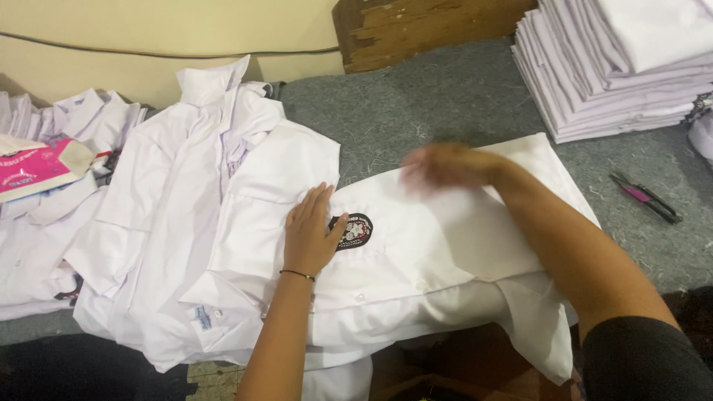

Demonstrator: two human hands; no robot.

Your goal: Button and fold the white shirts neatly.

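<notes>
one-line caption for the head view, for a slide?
Left hand flat on a white shirt beside its dark badge, blurred right hand across it, on a grey table.

Shirt (416, 245) – smooth white cloth; table cover (445, 96) – rough grey felt.

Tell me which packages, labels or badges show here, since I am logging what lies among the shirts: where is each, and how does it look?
Pink package: far left, on the loose white shirts; flat carton, pink with white edges.
Badge: on the chest of the spread shirt, beside the left hand; shield-shaped, black with white and red.
Label: near the collar of a lower shirt; small, white, blue print.
</notes>
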